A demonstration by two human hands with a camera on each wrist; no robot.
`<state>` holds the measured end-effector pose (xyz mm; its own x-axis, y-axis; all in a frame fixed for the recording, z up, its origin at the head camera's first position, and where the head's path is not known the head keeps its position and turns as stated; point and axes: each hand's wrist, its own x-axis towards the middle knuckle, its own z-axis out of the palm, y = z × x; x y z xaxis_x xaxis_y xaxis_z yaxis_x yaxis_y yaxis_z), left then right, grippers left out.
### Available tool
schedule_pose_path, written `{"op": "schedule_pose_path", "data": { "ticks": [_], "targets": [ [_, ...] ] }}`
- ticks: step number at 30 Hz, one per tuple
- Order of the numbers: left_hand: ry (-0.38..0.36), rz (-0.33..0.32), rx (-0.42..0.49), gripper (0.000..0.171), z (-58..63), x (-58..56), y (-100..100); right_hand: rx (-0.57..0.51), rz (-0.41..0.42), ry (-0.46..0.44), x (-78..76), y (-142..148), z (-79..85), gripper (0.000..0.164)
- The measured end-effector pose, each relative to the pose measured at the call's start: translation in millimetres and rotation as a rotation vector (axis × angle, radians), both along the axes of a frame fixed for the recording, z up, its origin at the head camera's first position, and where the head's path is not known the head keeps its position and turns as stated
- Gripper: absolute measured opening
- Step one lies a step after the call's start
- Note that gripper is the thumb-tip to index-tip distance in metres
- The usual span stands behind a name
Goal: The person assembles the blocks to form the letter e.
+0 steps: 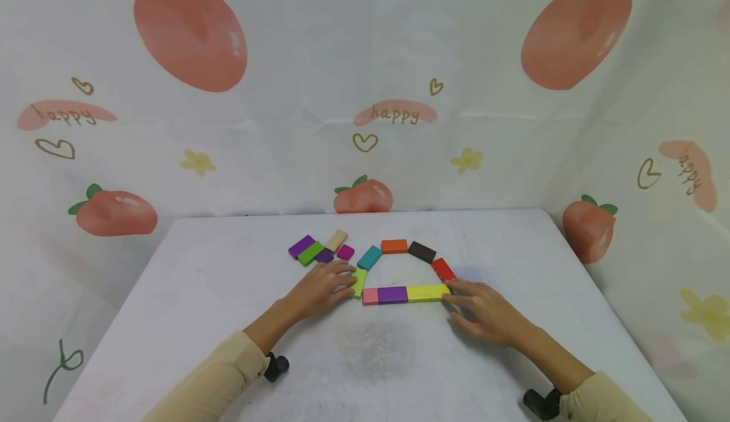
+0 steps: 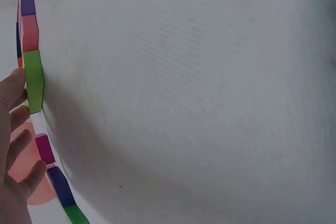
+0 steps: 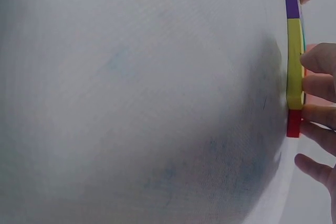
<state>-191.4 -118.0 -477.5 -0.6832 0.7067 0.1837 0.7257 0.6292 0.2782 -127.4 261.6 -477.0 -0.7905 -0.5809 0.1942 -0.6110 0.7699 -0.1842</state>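
On the table several coloured blocks form a closed arch-like outline in the head view. Its bottom row has a pink block (image 1: 370, 296), a purple block (image 1: 392, 294) and a long yellow block (image 1: 428, 293). A lime green block (image 1: 358, 282) makes the left side, and my left hand (image 1: 324, 286) touches it with relaxed fingers. Teal (image 1: 369, 257), orange (image 1: 395, 246) and dark brown (image 1: 422, 251) blocks curve over the top to a red block (image 1: 443, 270). My right hand (image 1: 488, 311) rests its spread fingertips where the yellow and red blocks meet.
Left of the outline lie loose blocks: purple (image 1: 301, 246), green (image 1: 310, 254), dark purple (image 1: 325, 256), magenta (image 1: 345, 252) and a beige one (image 1: 336, 240). A printed cloth (image 1: 285, 156) hangs behind the white table (image 1: 228, 251).
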Motion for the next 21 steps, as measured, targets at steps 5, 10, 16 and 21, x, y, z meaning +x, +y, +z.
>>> {"op": "schedule_pose_path", "data": {
  "ticks": [5, 10, 16, 21],
  "targets": [
    [0.002, 0.003, -0.002, 0.033, 0.9, 0.4, 1.7, 0.000, -0.001, 0.007, 0.3, 0.4, 0.3, 0.037],
    [0.005, 0.009, -0.003, 0.033, 0.0, -0.2, 2.2, 0.008, -0.006, 0.002, 0.4, -0.3, 1.6, 0.036],
    [0.005, 0.008, 0.004, 0.033, 0.2, 0.1, 2.4, 0.008, -0.010, 0.004, 0.2, -0.2, 1.4, 0.037],
    [0.008, 0.007, -0.005, 0.034, 0.9, 1.0, 2.8, 0.001, -0.006, 0.010, 0.4, 0.0, 0.3, 0.036]
  ]
}}
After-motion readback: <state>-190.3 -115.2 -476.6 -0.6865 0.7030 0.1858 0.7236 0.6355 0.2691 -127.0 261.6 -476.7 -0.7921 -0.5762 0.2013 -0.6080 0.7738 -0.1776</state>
